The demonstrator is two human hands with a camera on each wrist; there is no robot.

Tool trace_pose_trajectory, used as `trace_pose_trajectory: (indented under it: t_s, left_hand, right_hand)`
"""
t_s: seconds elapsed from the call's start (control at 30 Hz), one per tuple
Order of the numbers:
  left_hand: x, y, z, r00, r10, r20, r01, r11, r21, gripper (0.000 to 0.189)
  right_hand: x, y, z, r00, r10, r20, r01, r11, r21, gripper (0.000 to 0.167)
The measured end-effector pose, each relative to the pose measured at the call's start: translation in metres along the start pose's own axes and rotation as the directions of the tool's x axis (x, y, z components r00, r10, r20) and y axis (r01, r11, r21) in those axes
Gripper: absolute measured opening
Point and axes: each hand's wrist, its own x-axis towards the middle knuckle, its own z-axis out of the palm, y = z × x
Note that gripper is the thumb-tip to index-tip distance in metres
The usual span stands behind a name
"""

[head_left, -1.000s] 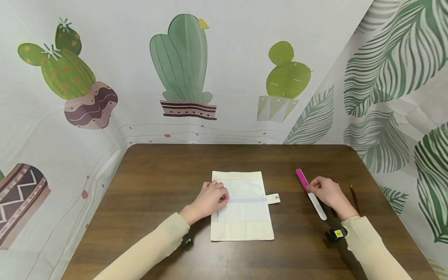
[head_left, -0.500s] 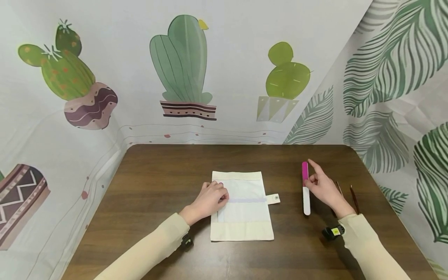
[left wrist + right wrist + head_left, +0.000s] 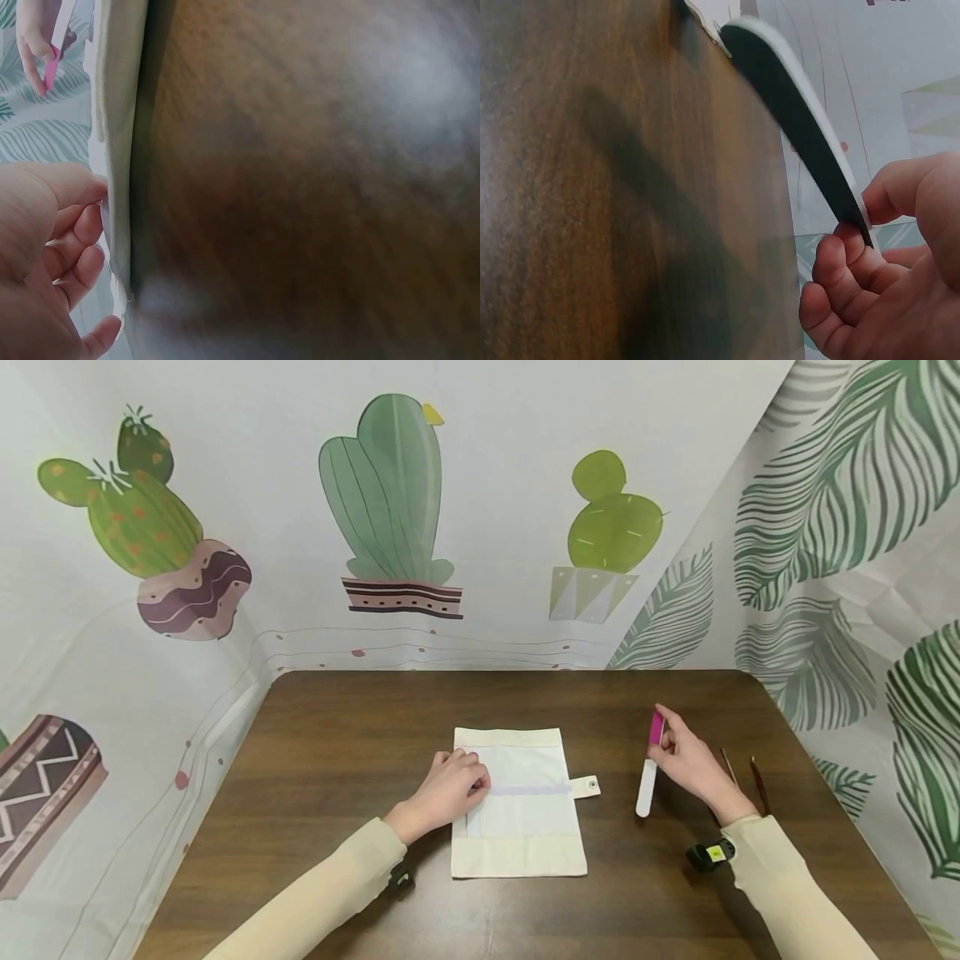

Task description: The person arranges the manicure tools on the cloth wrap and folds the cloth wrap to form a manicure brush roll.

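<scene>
A nail file, pink at one end and white along the rest, is pinched by my right hand near its pink end. The right wrist view shows its dark underside raised off the table, casting a shadow. My left hand lies over the left part of an opened cream cloth roll-up case. Its thumb and forefinger pinch at the white inner layer by the case's edge. A small pink bit shows beside the left fingers, mostly hidden. A snap tab sticks out from the case's right side.
Two thin dark sticks, one of them a brown stick, lie right of my right hand, partly hidden by the wrist. The brown wooden table ends at a cloth backdrop printed with cacti and leaves.
The nail file has swung in my right hand, its white end moving left and its pink end up. The right forefinger has stretched out along it. My left hand has stayed in place.
</scene>
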Motion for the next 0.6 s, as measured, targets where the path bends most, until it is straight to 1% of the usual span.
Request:
trace_pose_trajectory:
  t_s: [0.17, 0.4, 0.6]
  left_hand:
    - [-0.0002, 0.0004, -0.0005, 1.000, -0.004, 0.002, 0.004, 1.000, -0.004, 0.016]
    - [-0.0006, 0.0003, -0.0003, 1.000, 0.000, -0.003, 0.000, 1.000, -0.001, 0.016]
    - [-0.0005, 0.0006, -0.0010, 1.000, 0.000, -0.001, 0.000, 1.000, 0.003, 0.015]
  right_hand:
    - [0.0005, 0.0010, 0.0002, 1.000, -0.004, -0.001, 0.004, 1.000, 0.012, 0.084]
    - [0.0008, -0.0021, 0.0008, 1.000, -0.013, -0.003, 0.013, 1.000, 0.015, 0.081]
    - [0.0023, -0.0038, 0.0039, 0.999, -0.025, -0.026, 0.025, 1.000, 0.015, 0.080]
